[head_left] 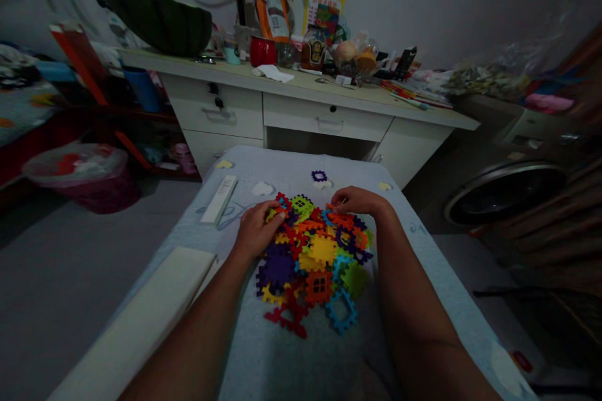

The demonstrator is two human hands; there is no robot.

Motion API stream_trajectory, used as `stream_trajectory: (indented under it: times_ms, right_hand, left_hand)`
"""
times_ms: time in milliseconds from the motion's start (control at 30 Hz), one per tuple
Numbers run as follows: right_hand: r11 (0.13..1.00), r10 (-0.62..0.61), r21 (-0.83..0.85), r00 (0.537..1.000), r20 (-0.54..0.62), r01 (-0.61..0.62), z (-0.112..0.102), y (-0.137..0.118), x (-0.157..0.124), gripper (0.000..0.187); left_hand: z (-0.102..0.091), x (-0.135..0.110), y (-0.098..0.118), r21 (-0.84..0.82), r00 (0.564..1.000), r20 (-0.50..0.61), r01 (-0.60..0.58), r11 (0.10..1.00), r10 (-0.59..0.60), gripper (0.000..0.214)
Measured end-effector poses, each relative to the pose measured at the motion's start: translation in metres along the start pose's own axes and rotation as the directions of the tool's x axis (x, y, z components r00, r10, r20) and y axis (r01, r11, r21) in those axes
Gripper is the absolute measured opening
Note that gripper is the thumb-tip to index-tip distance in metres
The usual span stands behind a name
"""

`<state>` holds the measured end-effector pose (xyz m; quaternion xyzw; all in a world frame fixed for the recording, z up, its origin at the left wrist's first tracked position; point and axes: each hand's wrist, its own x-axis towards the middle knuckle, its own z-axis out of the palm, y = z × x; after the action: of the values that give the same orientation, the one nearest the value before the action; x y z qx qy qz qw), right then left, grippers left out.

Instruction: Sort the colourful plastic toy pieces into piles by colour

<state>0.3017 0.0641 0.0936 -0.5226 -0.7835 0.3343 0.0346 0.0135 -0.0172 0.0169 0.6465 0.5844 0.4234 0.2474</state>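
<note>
A pile of colourful flat plastic building pieces with toothed edges (322, 249) lies on the cloth-covered table. At its upper left, my left hand (258, 229) has thumb and fingers bent around a small multicoloured piece (283, 203). My right hand (362, 202) is at the upper right of the heap, fingers curled together above an orange piece (342, 220); whatever lies between those fingertips is too small and dark to make out. Beyond the heap, a purple square frame piece (318, 176) lies alone. Nearest me are a red piece (288, 314) and a blue frame piece (342, 312).
A long white box (219, 200) rests on the table's left side. Beside my left forearm is a larger pale slab (155, 301). A white desk (329, 114) loaded with household items stands behind, a washing machine (498, 156) right, a lined bin (89, 185) left.
</note>
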Motion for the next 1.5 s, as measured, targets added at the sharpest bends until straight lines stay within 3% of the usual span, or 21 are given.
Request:
stream_trajectory:
  times_ms: [133, 400, 567, 900, 1067, 1300, 1500]
  right_hand:
    - [0.996, 0.073, -0.058, 0.997, -0.011, -0.073, 0.006, -0.005, 0.002, 0.024]
    - [0.999, 0.007, 0.051, 1.0, -0.03, -0.006, -0.001, 0.002, -0.002, 0.01]
    - [0.995, 0.002, 0.1, 1.0, -0.008, -0.001, -0.003, 0.005, -0.002, 0.015]
    - [0.992, -0.01, 0.127, 0.999, 0.031, 0.006, -0.005, 0.004, -0.004, 0.018]
    - [0.997, 0.028, 0.077, 0.995, -0.095, -0.02, -0.007, 0.005, -0.006, 0.014]
    - [0.995, 0.102, 0.019, 0.965, -0.24, -0.1, -0.01, 0.011, -0.006, 0.032]
    - [0.98, 0.196, 0.053, 0.877, -0.438, -0.193, -0.022, 0.037, -0.015, 0.026]
  left_hand:
    - [0.0, -0.001, 0.001, -0.013, 1.0, 0.007, 0.011, 1.0, -0.011, 0.036]
    - [0.002, 0.0, -0.004, -0.012, 1.0, 0.013, -0.012, 1.0, 0.013, 0.043]
    - [0.002, 0.002, -0.006, 0.052, 0.999, 0.018, -0.046, 0.998, 0.045, 0.035]
    - [-0.001, 0.0, -0.001, 0.005, 0.995, 0.038, -0.095, 0.995, 0.095, 0.028]
    - [-0.003, 0.001, -0.001, -0.066, 0.998, 0.022, -0.058, 0.996, 0.06, 0.04]
    - [-0.003, 0.0, -0.003, -0.145, 0.999, 0.002, -0.035, 0.989, 0.036, 0.045]
    - [0.002, 0.001, -0.01, -0.195, 1.0, -0.011, 0.003, 0.981, -0.005, 0.047]
